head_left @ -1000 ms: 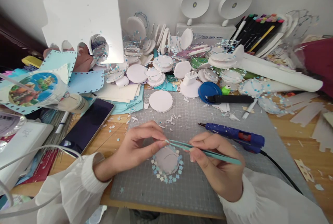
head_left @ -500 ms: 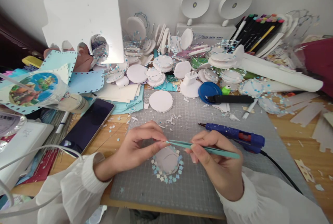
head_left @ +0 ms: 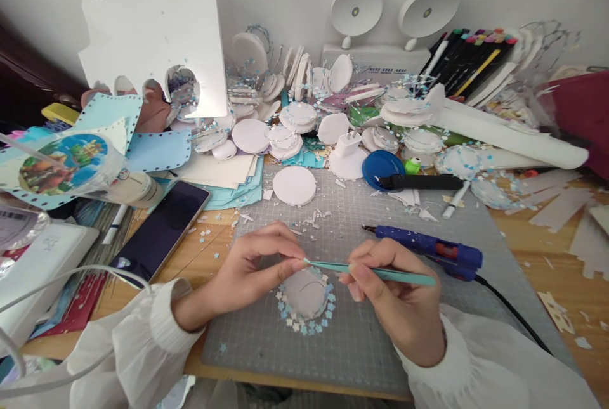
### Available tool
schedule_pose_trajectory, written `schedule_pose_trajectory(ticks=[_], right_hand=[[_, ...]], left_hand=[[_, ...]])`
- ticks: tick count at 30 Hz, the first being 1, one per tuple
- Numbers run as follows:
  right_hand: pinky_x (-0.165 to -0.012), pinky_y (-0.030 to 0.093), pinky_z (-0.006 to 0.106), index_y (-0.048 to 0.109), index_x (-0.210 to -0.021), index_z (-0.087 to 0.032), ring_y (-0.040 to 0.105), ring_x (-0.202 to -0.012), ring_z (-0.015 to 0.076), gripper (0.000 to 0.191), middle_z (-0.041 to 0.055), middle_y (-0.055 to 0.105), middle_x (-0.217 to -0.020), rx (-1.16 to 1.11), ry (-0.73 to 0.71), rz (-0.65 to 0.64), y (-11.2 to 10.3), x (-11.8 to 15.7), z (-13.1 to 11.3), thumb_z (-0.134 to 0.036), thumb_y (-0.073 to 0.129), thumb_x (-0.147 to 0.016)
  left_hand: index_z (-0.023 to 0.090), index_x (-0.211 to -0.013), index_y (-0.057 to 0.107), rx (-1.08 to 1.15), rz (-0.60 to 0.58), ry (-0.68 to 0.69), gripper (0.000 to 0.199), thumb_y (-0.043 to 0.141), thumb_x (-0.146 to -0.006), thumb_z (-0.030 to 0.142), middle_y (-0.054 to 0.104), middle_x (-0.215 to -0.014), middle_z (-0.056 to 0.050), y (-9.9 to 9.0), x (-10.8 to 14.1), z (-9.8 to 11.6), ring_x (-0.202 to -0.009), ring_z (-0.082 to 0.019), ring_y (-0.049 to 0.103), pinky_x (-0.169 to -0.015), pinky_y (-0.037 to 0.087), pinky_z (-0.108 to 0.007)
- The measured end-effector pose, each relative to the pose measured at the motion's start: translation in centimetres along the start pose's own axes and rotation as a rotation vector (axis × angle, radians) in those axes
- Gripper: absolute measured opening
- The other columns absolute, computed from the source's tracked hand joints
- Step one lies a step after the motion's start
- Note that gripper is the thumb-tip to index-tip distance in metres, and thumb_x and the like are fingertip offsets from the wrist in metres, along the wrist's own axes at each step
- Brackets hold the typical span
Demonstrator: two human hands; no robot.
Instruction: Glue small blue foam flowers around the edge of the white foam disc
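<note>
Teal tweezers (head_left: 394,274) lie in my right hand (head_left: 397,298), gripped between thumb and fingers. Their prongs are pressed together and point left, reaching the fingertips of my left hand (head_left: 264,263). There the left thumb and forefinger pinch a tiny pale piece at the tweezers' tips, too small to make out. Just below the tips a round white disc (head_left: 304,298) rests on the mat, ringed by small blue and cream flower shapes (head_left: 304,326). The left fingers partly cover the disc's upper left edge.
The grey cutting mat (head_left: 257,352) carries paper scraps and a plain white disc (head_left: 294,185). A blue glue gun (head_left: 428,247) with a black cord lies to the right. A phone (head_left: 162,228) and lidded cup (head_left: 71,165) stand left; stacked white discs (head_left: 298,116) line the back.
The tweezers' prongs, slightly apart before, have come together at my left fingertips. My right hand has shifted very slightly left; the left hand stays almost still.
</note>
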State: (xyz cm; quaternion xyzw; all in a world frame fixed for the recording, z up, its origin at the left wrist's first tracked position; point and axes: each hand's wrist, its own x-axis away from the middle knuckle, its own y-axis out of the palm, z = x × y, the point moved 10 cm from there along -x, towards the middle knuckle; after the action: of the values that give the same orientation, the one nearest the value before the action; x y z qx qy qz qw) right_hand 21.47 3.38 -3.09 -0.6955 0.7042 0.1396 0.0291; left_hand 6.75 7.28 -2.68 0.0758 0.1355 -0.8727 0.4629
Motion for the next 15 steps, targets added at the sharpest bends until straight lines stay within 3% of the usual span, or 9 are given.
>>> schedule_pose_trajectory(ticks=[15], right_hand=[[-0.048, 0.043, 0.023, 0.060, -0.078, -0.019, 0.053, -0.053, 0.0097, 0.011, -0.0009, 0.059, -0.064, -0.023, 0.047, 0.016, -0.32, 0.22, 0.78, -0.012, 0.059, -0.087]], left_hand=[[0.014, -0.086, 0.072, -0.050, -0.004, 0.015, 0.009, 0.063, -0.085, 0.014, 0.064, -0.078, -0.007, 0.02, 0.01, 0.36, -0.072, -0.014, 0.058, -0.067, 0.049, -0.026]])
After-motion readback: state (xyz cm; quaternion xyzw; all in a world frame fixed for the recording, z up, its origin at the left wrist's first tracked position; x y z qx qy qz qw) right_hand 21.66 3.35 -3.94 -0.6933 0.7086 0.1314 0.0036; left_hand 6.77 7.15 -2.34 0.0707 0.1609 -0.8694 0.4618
